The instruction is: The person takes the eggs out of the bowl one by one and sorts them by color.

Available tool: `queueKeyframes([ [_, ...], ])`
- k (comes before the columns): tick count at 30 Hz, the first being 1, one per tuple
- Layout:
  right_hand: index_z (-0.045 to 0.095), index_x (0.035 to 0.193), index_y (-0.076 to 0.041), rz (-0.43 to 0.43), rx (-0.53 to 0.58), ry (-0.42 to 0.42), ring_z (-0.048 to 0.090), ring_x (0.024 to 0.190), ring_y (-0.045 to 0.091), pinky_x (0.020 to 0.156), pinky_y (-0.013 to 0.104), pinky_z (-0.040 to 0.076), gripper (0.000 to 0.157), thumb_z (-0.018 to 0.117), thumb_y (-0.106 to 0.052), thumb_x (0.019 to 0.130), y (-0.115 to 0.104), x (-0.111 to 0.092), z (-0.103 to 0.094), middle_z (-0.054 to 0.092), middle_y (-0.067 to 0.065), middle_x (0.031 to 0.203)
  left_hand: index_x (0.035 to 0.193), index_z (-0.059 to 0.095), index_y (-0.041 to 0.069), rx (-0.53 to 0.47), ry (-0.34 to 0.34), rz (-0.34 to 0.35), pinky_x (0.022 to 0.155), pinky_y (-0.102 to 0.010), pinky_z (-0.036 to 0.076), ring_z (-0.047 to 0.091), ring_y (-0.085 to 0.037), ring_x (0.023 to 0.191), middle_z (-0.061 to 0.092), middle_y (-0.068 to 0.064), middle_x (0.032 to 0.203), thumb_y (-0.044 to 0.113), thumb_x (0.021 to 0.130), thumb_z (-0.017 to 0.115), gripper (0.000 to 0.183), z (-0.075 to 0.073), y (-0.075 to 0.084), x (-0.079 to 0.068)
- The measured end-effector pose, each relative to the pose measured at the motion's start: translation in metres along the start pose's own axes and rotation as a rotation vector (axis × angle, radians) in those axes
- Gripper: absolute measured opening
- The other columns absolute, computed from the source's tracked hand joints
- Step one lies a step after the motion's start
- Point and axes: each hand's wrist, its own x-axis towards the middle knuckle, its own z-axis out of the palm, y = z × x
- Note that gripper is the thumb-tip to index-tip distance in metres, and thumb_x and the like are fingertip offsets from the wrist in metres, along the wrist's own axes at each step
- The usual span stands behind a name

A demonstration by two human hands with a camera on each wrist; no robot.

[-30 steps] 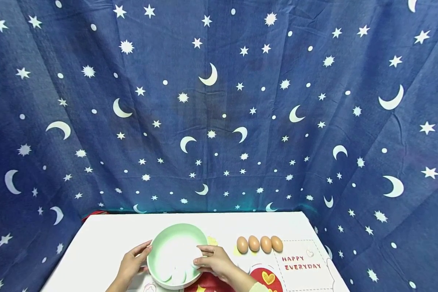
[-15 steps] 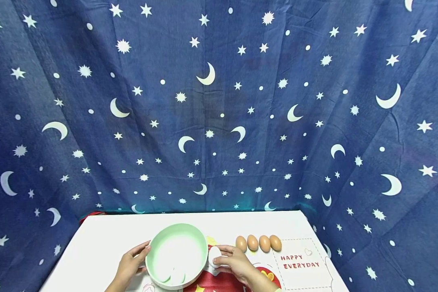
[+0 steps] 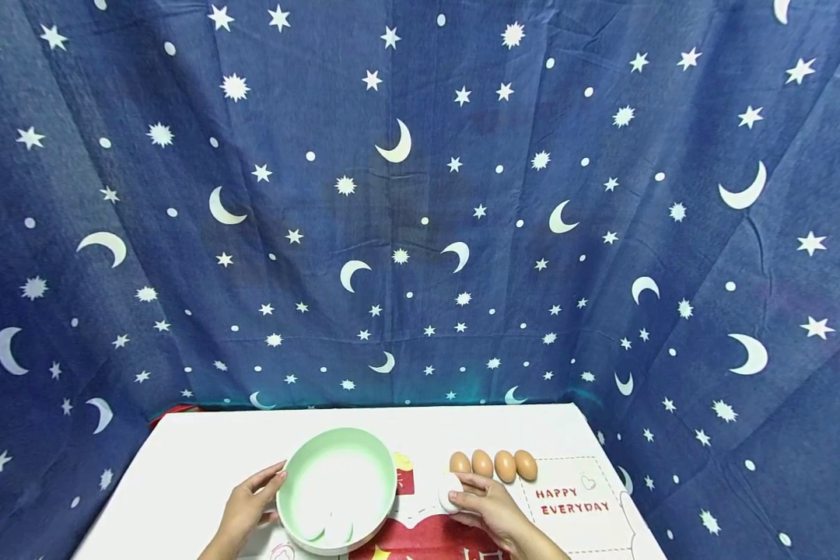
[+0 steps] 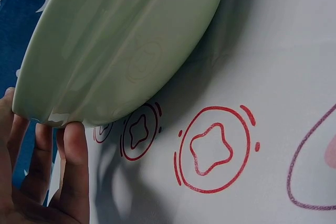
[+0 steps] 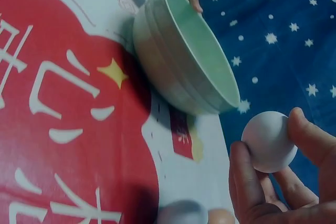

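A pale green bowl [image 3: 336,482] is near the front of the table, and white eggs [image 3: 339,530] lie inside it, low on the near side. My left hand [image 3: 246,505] grips the bowl's left side, thumb at the rim and fingers against the outer wall, as the left wrist view shows. To the right of the bowl, my right hand [image 3: 493,509] pinches a white egg [image 5: 270,141] between thumb and fingers, above the printed cloth. Several brown eggs [image 3: 505,467] stand in a row just beyond that hand.
Another white egg [image 5: 184,213] shows at the bottom of the right wrist view, beside a brown one. The white tablecloth [image 3: 217,443] carries red prints and lettering. A blue star-and-moon curtain [image 3: 420,233] hangs behind and along both sides of the table.
My right hand has moved right, away from the bowl's rim towards the brown eggs, carrying the white egg. My left hand stays at the bowl. The head view has shifted slightly.
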Motion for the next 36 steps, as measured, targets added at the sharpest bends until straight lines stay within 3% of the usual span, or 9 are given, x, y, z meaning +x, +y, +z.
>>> queueKeyframes([
  [10,0.035,0.138,0.021,0.021,-0.107,0.133,0.069,0.097,0.02,0.086,0.04,0.06,0.065,0.066,-0.006,0.087,0.006,-0.009,-0.03,0.066,0.02,0.117,0.137,0.057,0.006,0.0,-0.005,0.004,0.059,-0.03,0.061,0.064,-0.012,0.079,0.063,-0.019,0.124,0.047,0.088,0.071,0.065,0.0,-0.001,0.001],
  [18,0.035,0.14,0.019,0.096,-0.136,0.256,0.071,0.087,0.017,0.088,0.042,0.06,0.069,0.068,-0.006,0.084,0.011,-0.014,-0.049,0.069,0.011,0.103,0.137,0.057,0.006,0.011,-0.005,0.015,0.059,-0.03,0.061,0.063,-0.013,0.081,0.063,-0.019,0.123,0.047,0.089,0.07,0.065,0.0,0.0,0.0],
  [29,0.041,0.134,0.021,0.055,-0.127,0.274,0.07,0.088,0.016,0.083,0.038,0.061,0.062,0.068,-0.004,0.085,0.035,-0.006,-0.067,0.072,0.014,0.103,0.136,0.059,0.007,0.003,0.002,0.005,0.059,-0.029,0.061,0.061,-0.011,0.079,0.064,-0.015,0.12,0.047,0.088,0.071,0.063,0.0,-0.002,0.001],
  [36,0.044,0.132,0.021,0.092,-0.18,0.332,0.071,0.085,0.017,0.081,0.038,0.062,0.064,0.074,-0.004,0.081,0.047,0.004,-0.073,0.073,0.018,0.1,0.137,0.057,0.005,-0.004,-0.007,0.005,0.059,-0.03,0.061,0.064,-0.013,0.081,0.062,-0.019,0.124,0.05,0.087,0.07,0.068,0.0,-0.003,0.001],
])
